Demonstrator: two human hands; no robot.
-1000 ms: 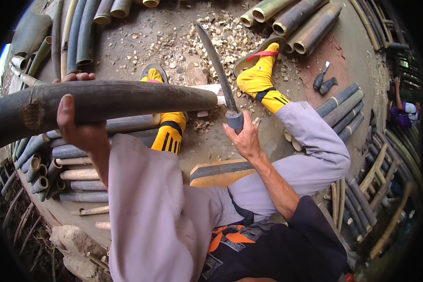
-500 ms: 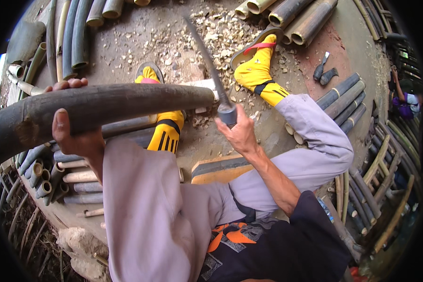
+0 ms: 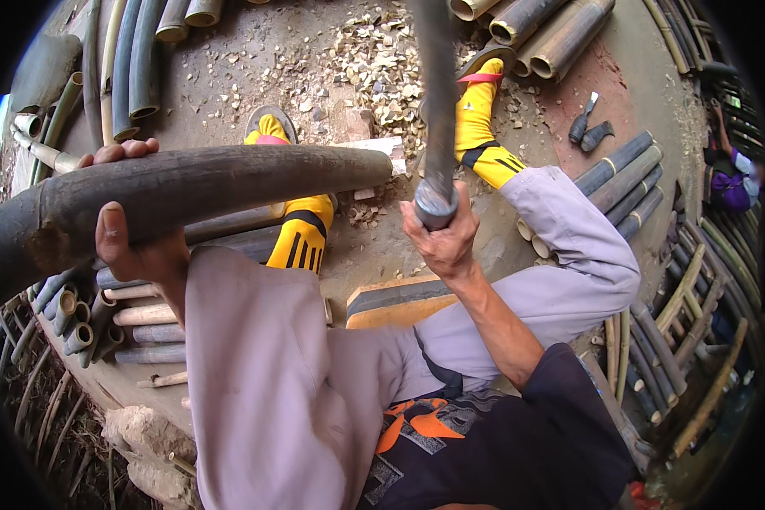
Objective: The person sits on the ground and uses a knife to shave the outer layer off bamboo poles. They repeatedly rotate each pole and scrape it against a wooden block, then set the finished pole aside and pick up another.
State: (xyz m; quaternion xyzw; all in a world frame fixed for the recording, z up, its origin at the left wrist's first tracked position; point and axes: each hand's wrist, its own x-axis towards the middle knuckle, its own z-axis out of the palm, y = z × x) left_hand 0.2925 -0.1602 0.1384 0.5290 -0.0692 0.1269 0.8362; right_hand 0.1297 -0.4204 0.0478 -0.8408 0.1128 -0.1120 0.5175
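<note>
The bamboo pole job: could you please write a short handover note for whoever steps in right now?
Left hand grips the dark bamboo pole, held level across the knee.
Right hand grips the machete, raised with the blade pointing up and away.
Pole's far end sits near the wooden block; chips litter the ground there.
Done: some chopping, judging by chips. Left: cannot tell how much trimming remains.

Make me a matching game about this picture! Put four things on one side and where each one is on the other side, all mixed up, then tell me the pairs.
Things:
1. thick bamboo pole
2. long knife
3. wood chips
4. small hand tools

Places:
A. scattered on the ground near the feet
B. gripped in the right hand
C. lying on the reddish patch of ground at the right
D. held by the left hand

Pairs: 1-D, 2-B, 3-A, 4-C
</note>
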